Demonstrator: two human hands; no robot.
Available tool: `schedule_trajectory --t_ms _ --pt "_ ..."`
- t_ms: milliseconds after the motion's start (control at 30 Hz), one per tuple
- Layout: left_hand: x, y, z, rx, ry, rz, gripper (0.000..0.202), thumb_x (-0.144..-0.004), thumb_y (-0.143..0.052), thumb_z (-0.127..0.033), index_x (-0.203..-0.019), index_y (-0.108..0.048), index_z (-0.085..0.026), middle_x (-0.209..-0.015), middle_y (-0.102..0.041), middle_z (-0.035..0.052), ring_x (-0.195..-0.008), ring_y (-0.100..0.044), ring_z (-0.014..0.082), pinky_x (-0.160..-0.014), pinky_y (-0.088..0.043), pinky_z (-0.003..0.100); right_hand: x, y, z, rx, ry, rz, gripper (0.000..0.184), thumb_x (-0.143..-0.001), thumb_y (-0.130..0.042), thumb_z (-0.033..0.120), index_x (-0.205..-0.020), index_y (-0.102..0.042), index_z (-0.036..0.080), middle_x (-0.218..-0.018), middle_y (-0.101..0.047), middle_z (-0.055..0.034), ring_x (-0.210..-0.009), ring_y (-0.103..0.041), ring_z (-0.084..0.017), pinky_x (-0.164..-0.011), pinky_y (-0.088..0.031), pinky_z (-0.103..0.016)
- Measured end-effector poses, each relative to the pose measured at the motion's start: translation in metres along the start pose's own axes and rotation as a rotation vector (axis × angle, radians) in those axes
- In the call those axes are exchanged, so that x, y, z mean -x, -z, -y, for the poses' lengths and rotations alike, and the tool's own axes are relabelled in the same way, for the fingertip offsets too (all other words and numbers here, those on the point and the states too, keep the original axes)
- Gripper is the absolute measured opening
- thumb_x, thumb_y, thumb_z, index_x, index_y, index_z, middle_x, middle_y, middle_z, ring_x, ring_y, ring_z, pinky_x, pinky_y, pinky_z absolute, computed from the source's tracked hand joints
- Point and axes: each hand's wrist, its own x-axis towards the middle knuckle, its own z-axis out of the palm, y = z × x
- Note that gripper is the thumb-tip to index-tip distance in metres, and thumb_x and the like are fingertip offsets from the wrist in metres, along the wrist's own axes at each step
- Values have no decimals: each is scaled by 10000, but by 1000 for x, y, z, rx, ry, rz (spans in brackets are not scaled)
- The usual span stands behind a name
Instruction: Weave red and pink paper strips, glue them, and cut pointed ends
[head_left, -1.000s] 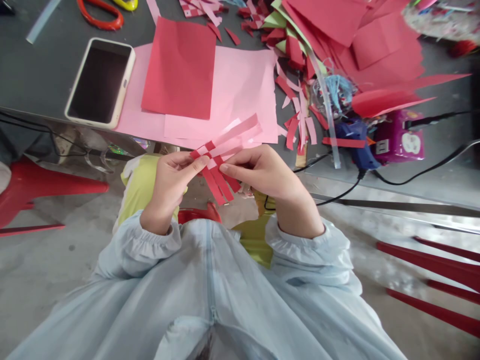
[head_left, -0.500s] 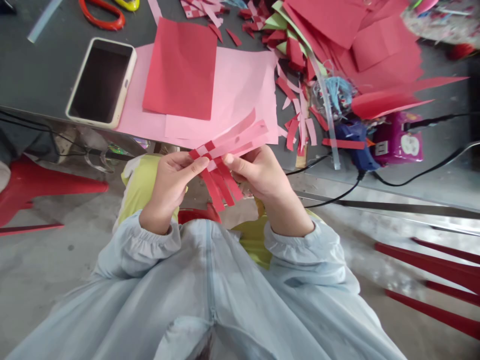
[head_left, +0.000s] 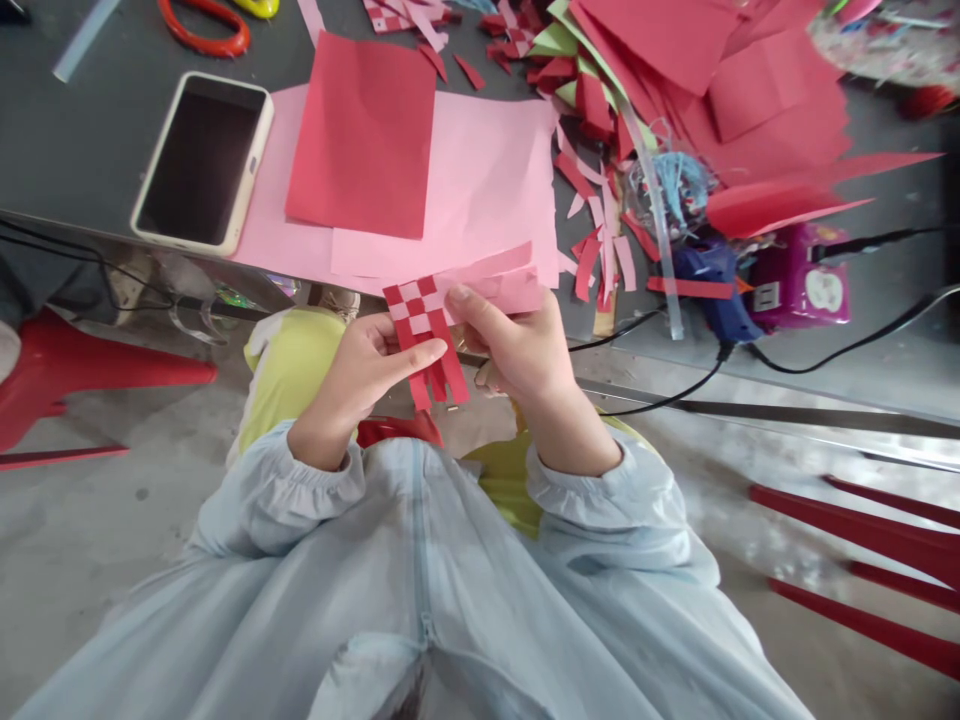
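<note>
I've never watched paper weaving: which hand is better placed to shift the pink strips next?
Probably the right hand: its thumb presses on the pink strips beside the checkered weave, while the left hand lays its thumb across red strips.

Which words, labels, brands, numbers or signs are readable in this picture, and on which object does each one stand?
No text is readable.
Shiny magenta box: marks on its pale square patch and white oval sticker are too blurred to read.
Black-screened rectangular phone with cream case: no text visible.
Woven red-and-pink paper strips: no writing visible.
</note>
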Motion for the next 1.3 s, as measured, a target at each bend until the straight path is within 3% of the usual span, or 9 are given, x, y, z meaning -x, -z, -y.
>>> schedule_trajectory --t_ms 100,233,467,733,1033,1300 --pt "0 -3 1 28 23 -25 194 -715 -863 -355 -839 -794 -222 -796 -770 2 -689 -690 136 -649 -553 249 3 -2 5 110 15 15 389 -804 -748 479 -616 -549 203 -554 -472 8 -568 -529 -125 -421 -426 -234" --pt "-1 -5 1 44 48 -52 165 -740 -843 -365 -795 -791 -218 -761 -765 9 -666 -686 140 -610 -546 250 3 -4 4 180 33 -9 435 -814 -719 539 -606 -520 212 -538 -427 10 -531 -488 -121 -377 -383 -233" --pt "-1 -4 2 76 43 -115 151 -717 -862 -346 -782 -790 -230 -747 -758 -5 -637 -674 127 -583 -537 242 1 -3 -7 163 53 -20 471 -834 -682 556 -587 -462 221 -567 -420 11 -516 -433 -103 -381 -365 -234" --pt "-2 -5 2 85 53 -85 210 -717 -854 -375 -831 -785 -212 -832 -784 24 -725 -715 156 -670 -573 271 -1 -3 -15 101 53 -3 435 -821 -682 577 -647 -507 218 -612 -464 12 -546 -476 -110 -430 -399 -240" --pt "-1 -7 -1 81 43 -52 289 -729 -847 -441 -906 -806 -216 -917 -803 48 -843 -753 204 -756 -599 309 -1 0 -10 97 52 -38 475 -814 -688 589 -607 -450 235 -578 -403 23 -505 -380 -98 -431 -367 -264" --pt "0 -6 -3 38 16 -132 232 -717 -858 -433 -791 -813 -218 -804 -796 33 -731 -725 155 -708 -567 264 -9 6 -19 90 130 -103 516 -787 -696 649 -621 -429 240 -572 -395 29 -518 -359 -103 -456 -330 -280"
